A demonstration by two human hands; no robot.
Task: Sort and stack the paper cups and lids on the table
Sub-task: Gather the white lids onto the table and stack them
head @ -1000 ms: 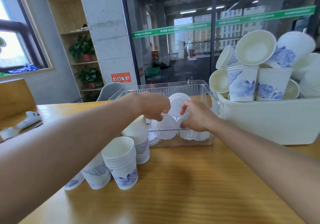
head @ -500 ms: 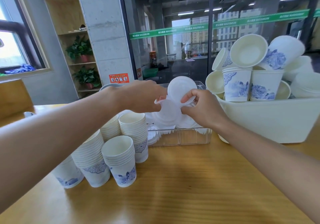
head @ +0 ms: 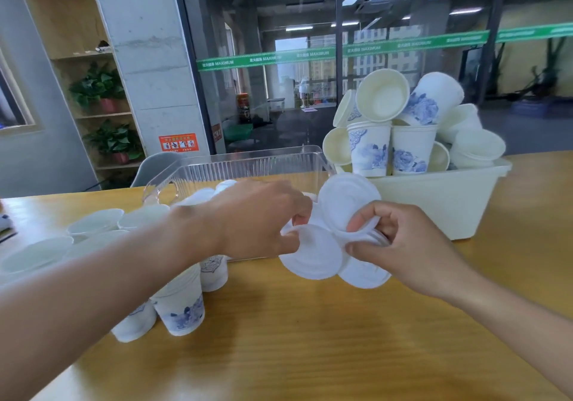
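Note:
Both my hands hold a bunch of white plastic lids (head: pixel 313 255) above the wooden table (head: pixel 310 338), in front of the clear plastic bin (head: pixel 248 165). My left hand (head: pixel 260 217) pinches the left lid at its upper rim. My right hand (head: pixel 400 242) pinches several fanned lids, one lid (head: pixel 344 199) standing up above its thumb. Stacks of white paper cups with blue flowers (head: pixel 183 307) stand at the left, partly hidden by my left forearm. A cream tub (head: pixel 434 202) at the right is heaped with loose paper cups (head: pixel 409 152).
More white lids (head: pixel 201 196) lie inside the clear bin. A grey chair back (head: pixel 155 165) shows behind the table, with a glass wall and a shelf of plants beyond. Bare tabletop lies in front of my hands.
Both hands have come out of the clear bin toward me with the lids, which are now fanned apart lower, over the table in front of the bin.

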